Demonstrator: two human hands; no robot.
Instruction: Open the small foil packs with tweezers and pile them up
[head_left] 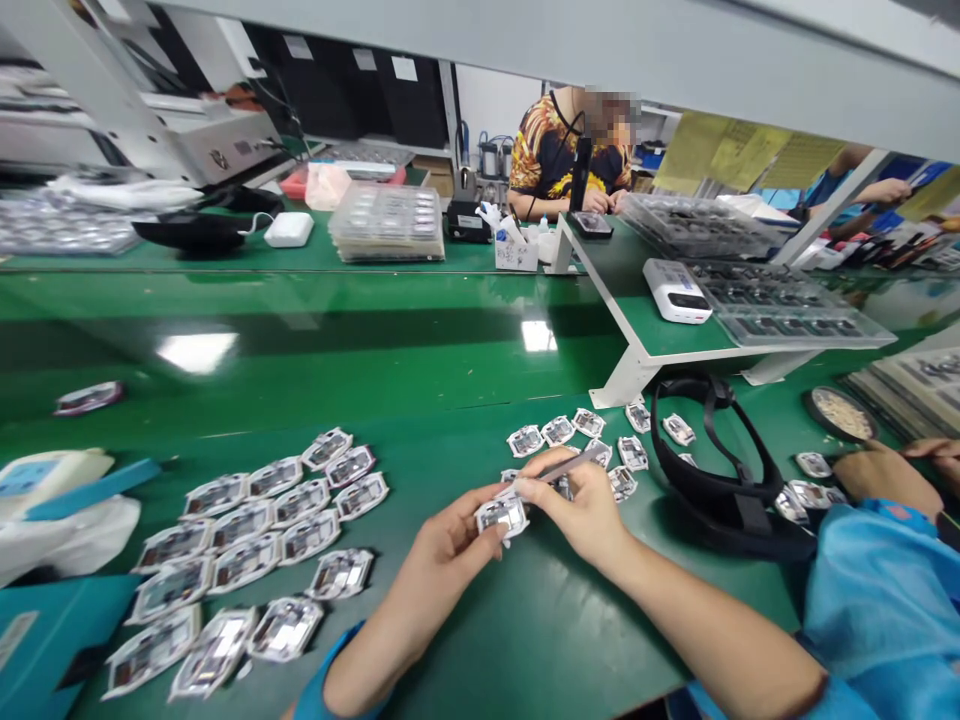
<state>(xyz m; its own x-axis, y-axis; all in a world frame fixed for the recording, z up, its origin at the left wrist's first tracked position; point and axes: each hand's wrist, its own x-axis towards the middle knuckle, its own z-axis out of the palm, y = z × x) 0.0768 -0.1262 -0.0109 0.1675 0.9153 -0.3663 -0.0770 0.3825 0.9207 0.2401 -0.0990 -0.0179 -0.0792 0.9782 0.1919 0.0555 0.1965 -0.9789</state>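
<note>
Between the thumb and fingers of my left hand (450, 545) is a small white-framed electronic housing (502, 515), its inner parts facing up. My right hand (581, 505) is closed on slim grey tweezers (574, 462), and its fingertips meet the housing's upper edge. The tips of the tweezers are hard to make out behind my fingers. To the left, similar housings (244, 522) lie in slanting rows on the green bench (420, 440). More housings (557, 430) are spread just beyond my right hand, some partly hidden by it.
A black headband-like device (720, 500) stands at right, beside a co-worker's blue sleeve (885, 590). A white-legged shelf (630, 365) carries clear trays (795, 325) and a white power bank (677, 290). A teal case (67, 630) lies at left. Another person (562, 150) sits opposite.
</note>
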